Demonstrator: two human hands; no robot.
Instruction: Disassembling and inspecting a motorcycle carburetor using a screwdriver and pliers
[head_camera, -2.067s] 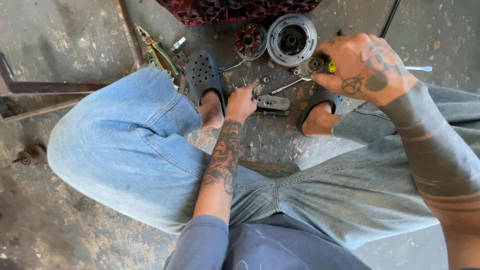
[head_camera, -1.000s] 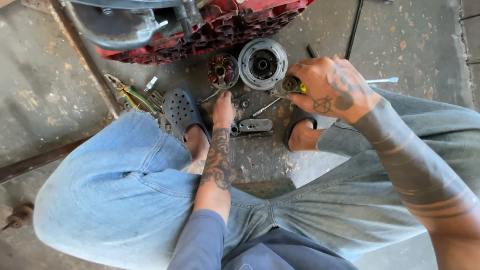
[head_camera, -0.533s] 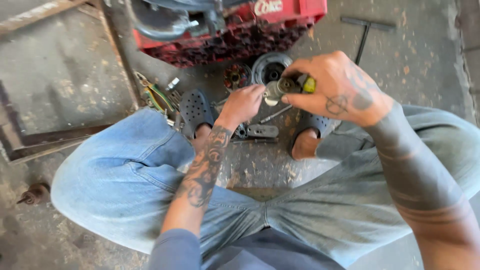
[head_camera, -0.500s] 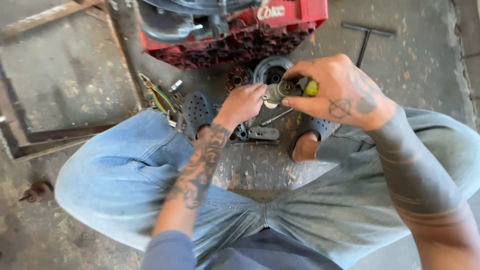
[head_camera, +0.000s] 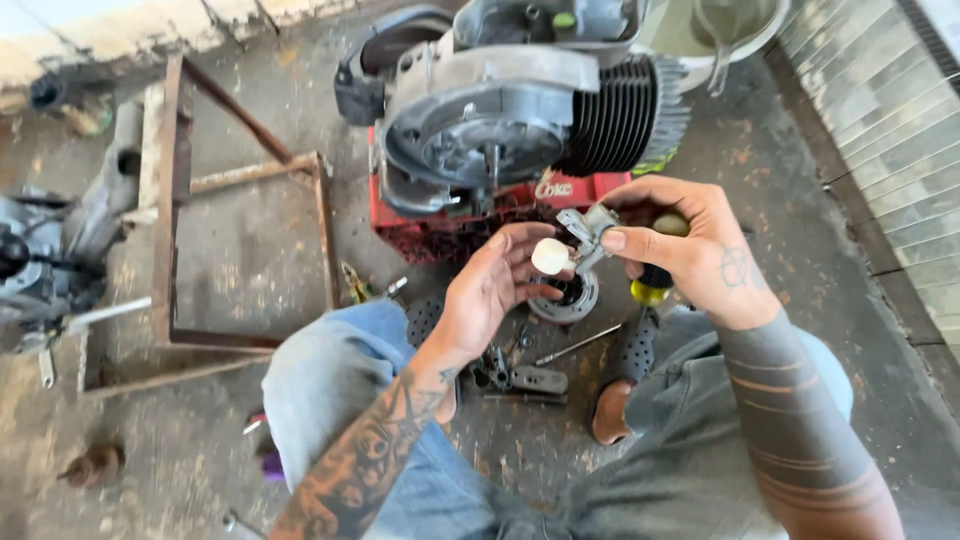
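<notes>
I sit on a concrete floor with my knees apart. My left hand is raised with fingers cupped around a small white knob-ended part. My right hand grips a screwdriver with a black and yellow handle and also pinches a small grey metal part against the white one. Both hands meet above a round metal flywheel-like disc lying on the floor.
A grey engine with cooling fins rests on a red plastic crate just ahead. A rusty metal frame lies left. Loose tools and metal pieces lie between my black clogs. A tiled wall runs along the right.
My left hand rose from the floor parts to meet my right hand, taking hold of the white-ended part. The view tilted up, bringing the engine on the crate into sight.
</notes>
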